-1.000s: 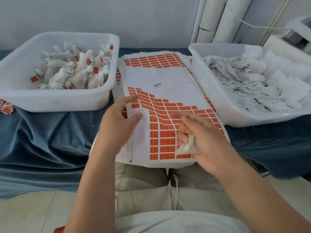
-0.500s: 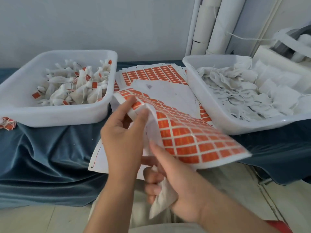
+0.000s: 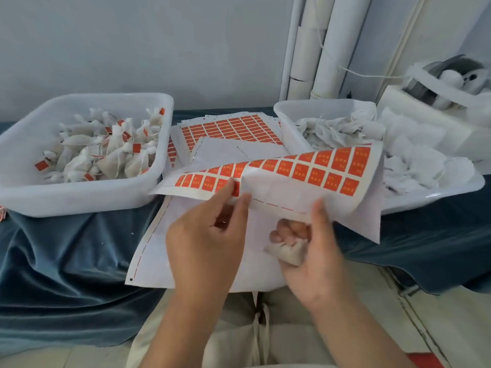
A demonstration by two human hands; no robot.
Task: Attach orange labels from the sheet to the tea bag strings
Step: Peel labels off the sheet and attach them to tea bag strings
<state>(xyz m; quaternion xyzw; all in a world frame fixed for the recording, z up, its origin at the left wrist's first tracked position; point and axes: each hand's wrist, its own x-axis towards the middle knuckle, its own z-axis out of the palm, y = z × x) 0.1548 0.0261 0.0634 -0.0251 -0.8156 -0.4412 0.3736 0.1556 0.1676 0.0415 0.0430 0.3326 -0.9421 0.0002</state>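
Surface (image 3: 66,248), blue cloth: white bin (image 3: 79,197) upper left, second bin (image 3: 318,105) upper right, pale wall (image 3: 159,43) behind. Left grip (image 3: 204,235) pinches label sheet (image 3: 305,171); right grip (image 3: 316,256) clamps tea bag (image 3: 288,253).

Blue-cloth table (image 3: 66,248) carries L tub (image 3: 79,197), R tub (image 3: 318,103), w/ label sheets (image 3: 228,128) btwn them.

The right grip (image 3: 314,261) hides most of the tea bag (image 3: 287,254). The print on the orange labels (image 3: 326,166) is too small to read.
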